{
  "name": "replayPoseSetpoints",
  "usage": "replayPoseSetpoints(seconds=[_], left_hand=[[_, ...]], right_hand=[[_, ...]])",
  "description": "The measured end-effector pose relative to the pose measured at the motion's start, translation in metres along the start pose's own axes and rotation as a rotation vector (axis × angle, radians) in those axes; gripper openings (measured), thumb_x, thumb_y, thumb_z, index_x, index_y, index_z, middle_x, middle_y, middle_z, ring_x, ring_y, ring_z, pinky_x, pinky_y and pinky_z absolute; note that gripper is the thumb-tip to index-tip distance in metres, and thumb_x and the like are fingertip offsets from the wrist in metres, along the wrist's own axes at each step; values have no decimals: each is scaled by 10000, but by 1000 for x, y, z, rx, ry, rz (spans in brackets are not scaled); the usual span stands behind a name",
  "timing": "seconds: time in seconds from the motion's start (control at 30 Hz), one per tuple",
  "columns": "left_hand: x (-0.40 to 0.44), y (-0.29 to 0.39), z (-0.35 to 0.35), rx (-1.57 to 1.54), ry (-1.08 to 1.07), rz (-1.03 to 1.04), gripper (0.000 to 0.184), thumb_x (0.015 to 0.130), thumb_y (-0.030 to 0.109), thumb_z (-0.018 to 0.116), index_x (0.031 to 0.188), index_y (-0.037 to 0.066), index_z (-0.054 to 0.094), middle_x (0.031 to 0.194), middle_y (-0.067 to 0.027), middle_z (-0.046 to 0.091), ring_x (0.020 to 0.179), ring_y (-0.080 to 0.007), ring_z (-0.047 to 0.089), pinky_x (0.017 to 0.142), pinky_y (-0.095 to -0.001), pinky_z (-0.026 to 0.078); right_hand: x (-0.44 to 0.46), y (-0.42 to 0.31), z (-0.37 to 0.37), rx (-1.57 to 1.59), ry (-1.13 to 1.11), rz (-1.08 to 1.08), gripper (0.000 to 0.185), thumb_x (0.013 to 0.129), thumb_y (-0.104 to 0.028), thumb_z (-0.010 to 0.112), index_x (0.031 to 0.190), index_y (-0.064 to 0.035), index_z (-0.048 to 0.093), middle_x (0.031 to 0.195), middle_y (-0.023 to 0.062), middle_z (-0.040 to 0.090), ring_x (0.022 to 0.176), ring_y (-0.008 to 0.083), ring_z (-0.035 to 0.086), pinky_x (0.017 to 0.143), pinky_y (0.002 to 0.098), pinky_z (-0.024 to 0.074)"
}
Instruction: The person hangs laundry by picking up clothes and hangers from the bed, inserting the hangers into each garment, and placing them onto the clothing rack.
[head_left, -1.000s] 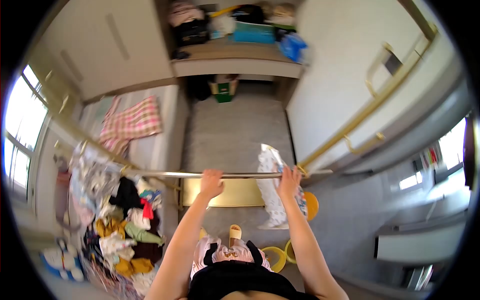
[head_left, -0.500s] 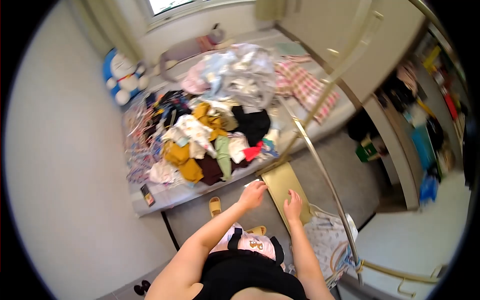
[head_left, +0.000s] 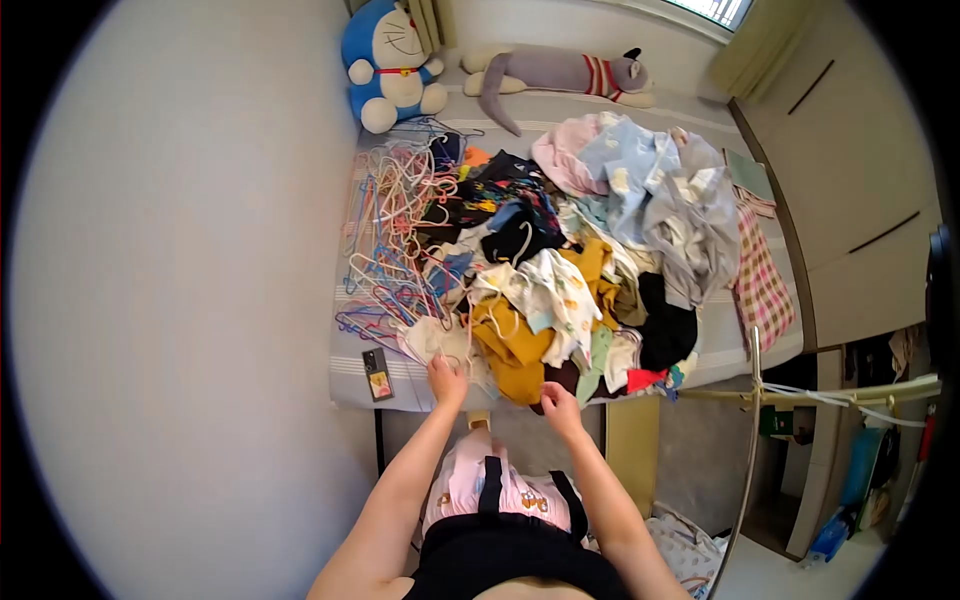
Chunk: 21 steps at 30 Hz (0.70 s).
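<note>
Our hands at the bed's (head_left: pixel 410 396) near edge, hangers (head_left: pixel 405 185) massed beside heaped clothes (head_left: pixel 560 290).
Our left hand (head_left: pixel 447 380) is at the pale garment (head_left: pixel 430 336); our right hand (head_left: pixel 562 405), fingers curled, is by the mustard garment (head_left: pixel 510 345). We cannot tell whether either grip has hold of anything. We judge the hangers lie left of the pile to keep both within reach. Right of the bed we see a green box (head_left: pixel 776 422), contents unclear.

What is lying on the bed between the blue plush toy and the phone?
In the head view, a tangle of hangers lies between the plush toy and phone.
</note>
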<state>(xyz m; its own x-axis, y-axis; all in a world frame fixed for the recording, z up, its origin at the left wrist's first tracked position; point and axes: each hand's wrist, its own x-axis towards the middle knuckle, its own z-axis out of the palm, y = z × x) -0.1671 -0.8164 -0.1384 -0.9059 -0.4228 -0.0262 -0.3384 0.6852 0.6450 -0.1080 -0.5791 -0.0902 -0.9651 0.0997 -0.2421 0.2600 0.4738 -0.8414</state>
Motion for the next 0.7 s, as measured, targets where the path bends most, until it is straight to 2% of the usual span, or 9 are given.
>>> replayPoseSetpoints(seconds=[0.03, 0.17, 0.3, 0.37, 0.47, 0.5, 0.57, 0.63, 0.7], left_hand=[[14, -10, 4, 10, -42, -176, 416, 733, 120, 564, 1117, -17, 483, 1045, -198, 524, 960, -374, 500, 881, -447, 393], [60, -34, 11, -790, -497, -968, 591, 750, 232, 628, 1229, -30, 400, 978, -180, 560, 749, -289, 587, 602, -354, 497], [75, -35, 14, -581, -497, -769, 568, 772, 265, 632, 1224, -4, 417, 780, -101, 582, 620, -188, 570, 496, -301, 458], [77, -61, 45, -438, -429, -638, 492, 780, 277, 626, 1167, 11, 478, 685, -61, 568, 541, -168, 540, 470, -305, 436], [80, -61, 39, -505, -687, -650, 501, 832, 278, 597, 1223, 7, 442, 742, -56, 534, 592, -107, 512, 470, -265, 433], [78, -58, 40, -637, -657, -754, 428, 853, 267, 564, 1174, -1, 472, 722, -45, 526, 570, -105, 498, 458, -262, 417], [77, -47, 34, -900, -577, -951, 319, 893, 244, 499, 1074, -17, 530, 682, -22, 509, 526, -100, 471, 434, -256, 386], [83, -30, 17, -895, -461, -846, 254, 898, 226, 479, 938, -9, 569, 617, -12, 478, 478, -112, 440, 420, -271, 358], [92, -27, 9, -879, -388, -755, 256, 907, 215, 458, 875, -3, 588, 581, -4, 455, 442, -112, 411, 403, -272, 331]], right_hand=[[8, -9, 12, 46, -43, 32, 227, 807, -71, 557, 1022, -6, 584, 849, 77, 658, 771, 141, 627, 701, 254, 485], [28, -43, 39, 39, -108, 74, 213, 808, -84, 569, 1003, 0, 589, 852, 78, 658, 766, 140, 630, 703, 256, 490], [44, -42, 61, -14, -148, 98, 225, 802, -101, 586, 1002, 3, 588, 845, 81, 657, 761, 143, 631, 713, 264, 492], [58, -41, 68, -54, -125, 149, 281, 806, -125, 599, 1057, -6, 559, 934, 79, 642, 846, 152, 616, 744, 274, 485], [78, -25, 91, 158, 29, 239, 371, 815, -181, 613, 1134, -25, 504, 1064, 66, 593, 943, 163, 574, 769, 294, 474], [86, -18, 96, 269, 100, 267, 402, 819, -202, 617, 1159, -33, 484, 1107, 60, 571, 970, 166, 557, 774, 301, 470], [104, -68, 75, 505, 12, 578, 406, 843, -308, 595, 1147, -66, 479, 1080, 35, 539, 863, 143, 526, 703, 299, 464], [127, -75, 68, 661, -71, 671, 379, 861, -317, 577, 1134, -71, 483, 1082, 41, 541, 844, 137, 527, 674, 297, 467], [146, -77, 68, 726, -123, 635, 301, 891, -281, 538, 1106, -75, 500, 948, 37, 595, 745, 125, 535, 611, 284, 456]])
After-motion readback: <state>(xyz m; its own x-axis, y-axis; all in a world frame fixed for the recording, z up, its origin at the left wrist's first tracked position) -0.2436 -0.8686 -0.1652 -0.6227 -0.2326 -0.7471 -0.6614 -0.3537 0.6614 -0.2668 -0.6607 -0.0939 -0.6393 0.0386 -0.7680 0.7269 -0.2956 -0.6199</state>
